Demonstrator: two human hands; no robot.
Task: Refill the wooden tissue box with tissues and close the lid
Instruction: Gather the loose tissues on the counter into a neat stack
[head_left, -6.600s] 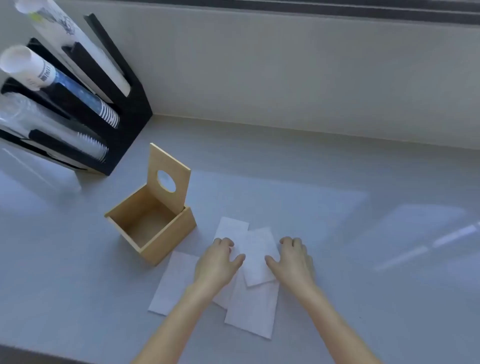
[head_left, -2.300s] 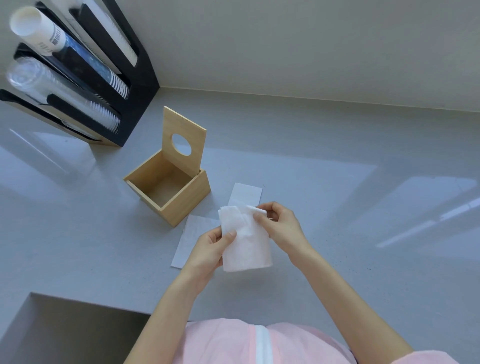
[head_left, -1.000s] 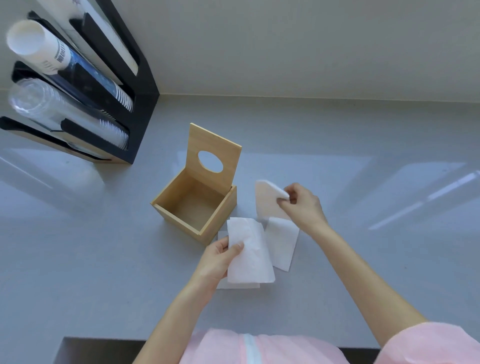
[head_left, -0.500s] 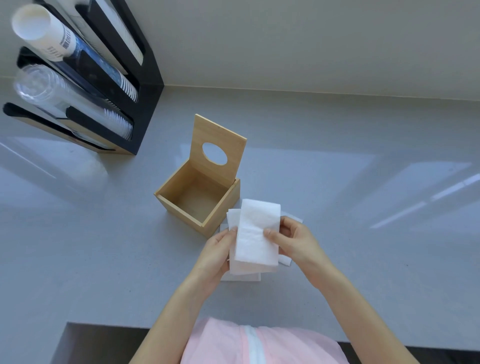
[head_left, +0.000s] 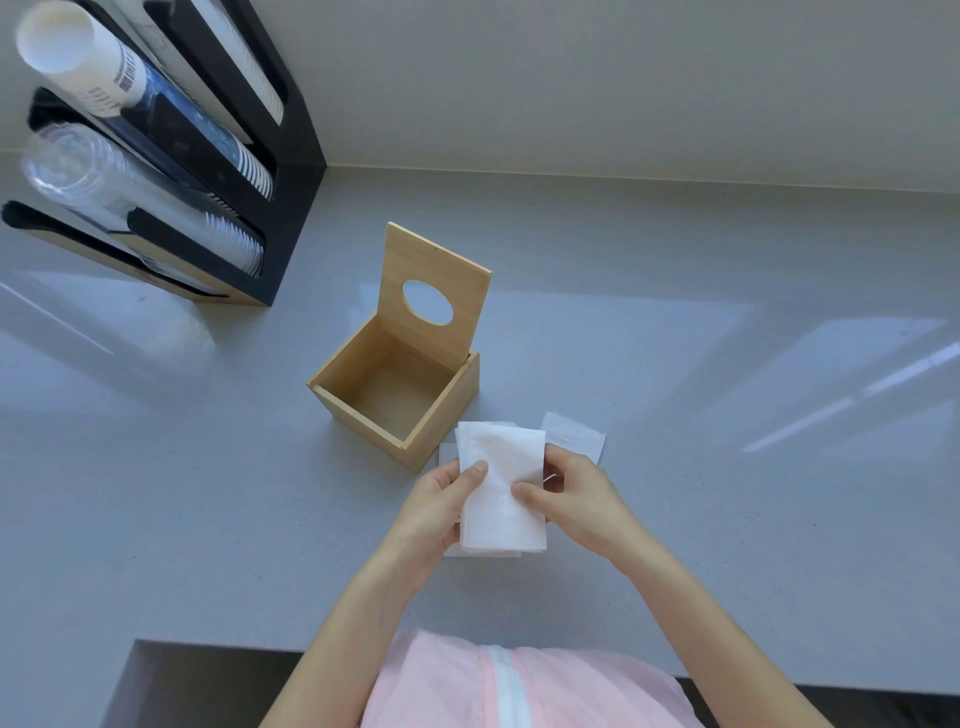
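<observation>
I hold a small stack of white tissues (head_left: 501, 493) between both hands above the grey bench (head_left: 675, 415) — my left hand (head_left: 441, 512) grips its left edge, thumb on top, and my right hand (head_left: 576, 499) pinches its right edge, thumb pressed onto the top sheet. The stack is upright in my grip, its far end just beside the near corner of the wooden box (head_left: 400, 392). The box sits on the bench just beyond my hands, open and bare inside, its lid (head_left: 434, 293) standing up at the far side with an oval hole cut through it. More tissues lie flat on the bench: one (head_left: 576, 434) to the right of the stack, near the box, and another (head_left: 483, 553) partly hidden under my hands. At the far left, a black rack (head_left: 291, 171) holds sleeves of paper cups and clear plastic cups laid at a slant. My pink top (head_left: 498, 680) shows at the near edge.
</observation>
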